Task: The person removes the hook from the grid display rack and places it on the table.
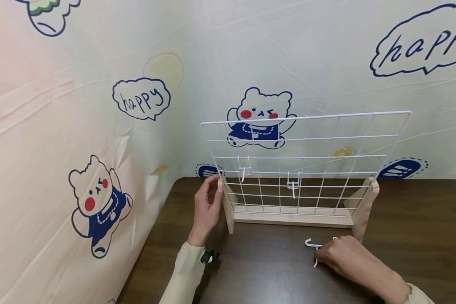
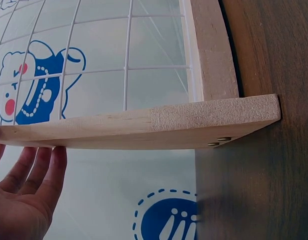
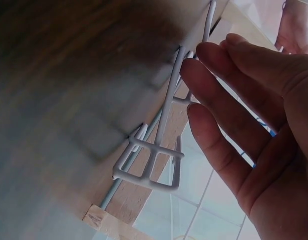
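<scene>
1. White hook at the table, before the wire rack, pinched by the right hand, whose fingers block part of it!
2. Left hand grips the wooden side, thumb opposite fingers.
3. "Happy" reads clearly on the backdrop; another, right, runs out of view.
4. Two more hooks hang on the wires.

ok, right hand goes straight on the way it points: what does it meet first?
The white hook right at the hand, though contact is unclear. Past that, probably the wooden base rail; depth is hard to judge.
</scene>
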Demonstrator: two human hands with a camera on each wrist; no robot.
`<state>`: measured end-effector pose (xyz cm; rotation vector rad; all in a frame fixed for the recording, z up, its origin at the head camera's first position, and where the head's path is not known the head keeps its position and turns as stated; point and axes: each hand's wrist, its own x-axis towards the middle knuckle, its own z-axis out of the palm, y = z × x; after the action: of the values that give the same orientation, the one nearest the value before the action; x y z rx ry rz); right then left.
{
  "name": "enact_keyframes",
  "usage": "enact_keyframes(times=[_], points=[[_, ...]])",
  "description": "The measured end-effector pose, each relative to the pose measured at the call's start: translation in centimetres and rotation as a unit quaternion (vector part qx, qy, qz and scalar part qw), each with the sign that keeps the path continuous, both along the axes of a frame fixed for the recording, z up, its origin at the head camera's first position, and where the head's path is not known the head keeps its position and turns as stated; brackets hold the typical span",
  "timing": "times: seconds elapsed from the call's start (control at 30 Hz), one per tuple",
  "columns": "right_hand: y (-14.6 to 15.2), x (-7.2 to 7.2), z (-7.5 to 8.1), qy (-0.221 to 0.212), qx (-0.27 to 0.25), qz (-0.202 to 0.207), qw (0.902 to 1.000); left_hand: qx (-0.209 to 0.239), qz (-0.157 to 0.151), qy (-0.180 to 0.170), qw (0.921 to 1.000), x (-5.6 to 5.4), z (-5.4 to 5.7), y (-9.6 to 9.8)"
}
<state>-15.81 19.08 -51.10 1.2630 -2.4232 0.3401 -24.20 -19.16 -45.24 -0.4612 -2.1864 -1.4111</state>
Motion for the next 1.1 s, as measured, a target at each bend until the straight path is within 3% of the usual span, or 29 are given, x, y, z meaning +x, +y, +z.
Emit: enact_keyframes(times=[0.6, 1.1], points=[[-0.19, -0.03, 0.06, 0.017, -0.032, 0.014, 0.9992, 0.004, -0.003, 0.005, 1.0000, -0.04, -0.12, 0.01], [-0.29, -0.28, 0.40, 0.048, -0.099, 0.044, 0.9930, -0.002, 0.002, 0.000, 1.0000, -0.06, -0.06, -0.02]])
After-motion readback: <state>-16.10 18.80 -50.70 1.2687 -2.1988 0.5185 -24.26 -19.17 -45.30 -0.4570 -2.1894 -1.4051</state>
